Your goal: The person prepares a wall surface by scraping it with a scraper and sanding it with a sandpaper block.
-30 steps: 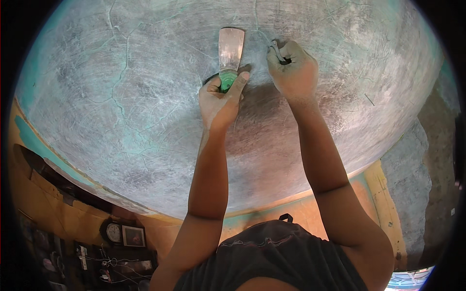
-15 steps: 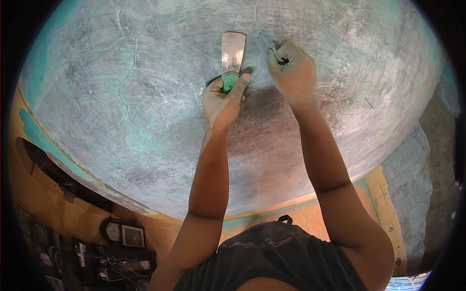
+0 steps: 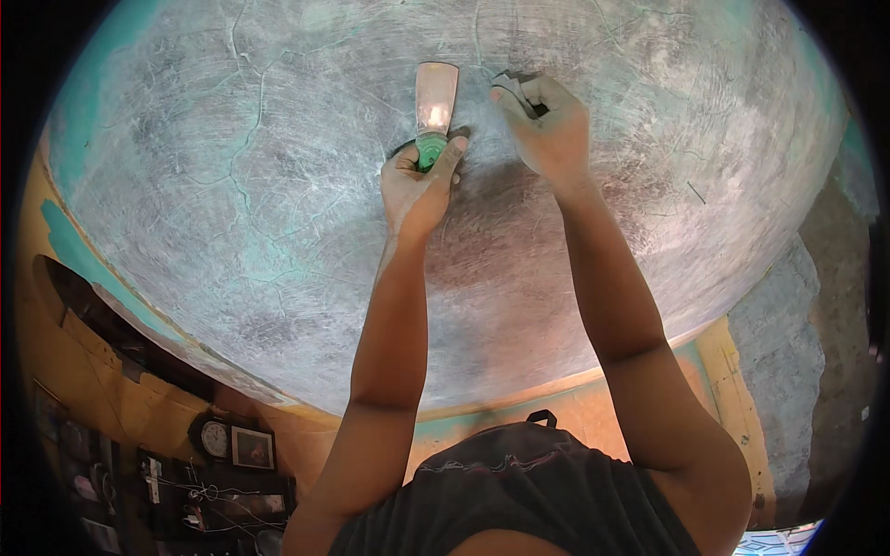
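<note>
At lower left of the frame, a round-faced clock [image 3: 214, 439] stands beside a framed picture [image 3: 252, 448], with pale cables [image 3: 209, 500] below them. At upper centre, the left hand [image 3: 415, 196] grasps the green handle of a scraper [image 3: 436, 100], its broad metal blade pointing toward the upper edge, against the cracked, grey-and-turquoise plaster surface [image 3: 315, 167]. Just right of the blade, the right hand [image 3: 553, 134], fingers curled, pinches a thin, bent grey piece [image 3: 515, 94], its material unclear. Farther right, a short dark line marks the plaster; a blue-grey patch [image 3: 774, 343] occupies the right side.
</note>
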Demonstrator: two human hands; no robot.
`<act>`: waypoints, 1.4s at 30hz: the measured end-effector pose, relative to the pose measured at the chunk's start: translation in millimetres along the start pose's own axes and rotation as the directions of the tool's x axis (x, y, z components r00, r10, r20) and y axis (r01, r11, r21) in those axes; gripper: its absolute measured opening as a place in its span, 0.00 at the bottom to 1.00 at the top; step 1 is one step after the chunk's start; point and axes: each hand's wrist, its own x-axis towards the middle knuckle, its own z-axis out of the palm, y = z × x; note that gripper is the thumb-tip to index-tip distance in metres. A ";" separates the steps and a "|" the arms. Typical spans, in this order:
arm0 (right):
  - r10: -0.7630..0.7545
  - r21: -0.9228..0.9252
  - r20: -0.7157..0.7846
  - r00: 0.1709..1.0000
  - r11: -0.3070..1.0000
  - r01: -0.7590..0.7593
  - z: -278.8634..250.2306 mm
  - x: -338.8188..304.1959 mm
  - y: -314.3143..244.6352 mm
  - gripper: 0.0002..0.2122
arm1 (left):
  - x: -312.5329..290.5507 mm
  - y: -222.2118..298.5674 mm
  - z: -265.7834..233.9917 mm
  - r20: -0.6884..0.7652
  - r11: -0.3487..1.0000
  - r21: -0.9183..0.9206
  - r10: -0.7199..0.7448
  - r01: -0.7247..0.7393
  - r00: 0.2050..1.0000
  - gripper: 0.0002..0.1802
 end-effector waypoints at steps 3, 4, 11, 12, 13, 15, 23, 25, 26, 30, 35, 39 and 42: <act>0.191 0.425 0.163 0.968 0.872 -0.243 -4.3 -19.2 11.2 0.11 | -5.2 -5.2 2.0 -0.005 1.000 0.019 0.010 -0.010 1.000 0.15; 0.273 0.516 0.264 0.925 0.770 -0.375 -7.8 -29.5 11.9 0.12 | -6.1 -13.2 3.3 -0.019 0.998 0.028 0.049 -0.049 0.999 0.15; 0.295 0.576 0.645 0.705 0.419 -0.702 -33.0 -90.6 18.3 0.16 | -51.8 -19.4 29.5 0.119 0.991 -0.098 -0.082 0.094 0.989 0.13; 0.290 0.607 0.649 0.703 0.359 -0.709 -36.6 -97.5 22.4 0.14 | -54.4 -27.1 30.2 0.130 0.996 -0.055 -0.057 0.065 0.990 0.12; 0.282 0.638 0.652 0.704 0.297 -0.710 -40.1 -103.2 25.7 0.13 | -56.8 -33.8 30.7 0.131 0.996 -0.049 -0.064 0.071 0.989 0.12; 0.320 0.623 0.596 0.737 0.395 -0.675 -47.7 -116.4 38.1 0.12 | -61.9 -46.0 32.9 0.121 0.988 -0.075 -0.123 0.133 0.985 0.11; 0.380 0.587 0.600 0.704 0.389 -0.710 -79.0 -143.3 53.2 0.08 | -86.4 -61.6 53.5 0.121 0.988 0.014 -0.152 0.152 0.981 0.19; 0.362 0.634 0.576 0.733 0.369 -0.680 -82.1 -147.7 55.7 0.06 | -89.7 -63.3 59.9 0.107 0.984 0.019 -0.176 0.175 0.978 0.20; 0.366 0.634 0.574 0.733 0.368 -0.680 -84.8 -149.4 58.6 0.06 | -90.2 -63.7 62.5 0.133 0.981 0.000 -0.190 0.192 0.973 0.20; 0.358 0.646 0.611 0.706 0.289 -0.706 -93.6 -155.1 70.0 0.03 | -93.2 -70.9 71.7 0.170 0.963 -0.018 -0.262 0.269 0.950 0.22; 0.357 0.672 0.628 0.691 0.199 -0.714 -101.7 -167.4 88.4 0.04 | -95.8 -78.1 84.0 0.175 0.953 0.044 -0.303 0.300 0.937 0.24; 0.383 0.596 0.661 0.646 0.255 -0.761 -108.0 -182.9 103.9 0.05 | -98.5 -100.9 91.1 0.179 0.933 0.036 -0.358 0.358 0.916 0.24; 0.386 0.555 0.723 0.573 0.168 -0.814 -112.5 -191.2 111.0 0.06 | -101.0 -112.9 91.2 0.202 0.921 0.050 -0.389 0.387 0.899 0.23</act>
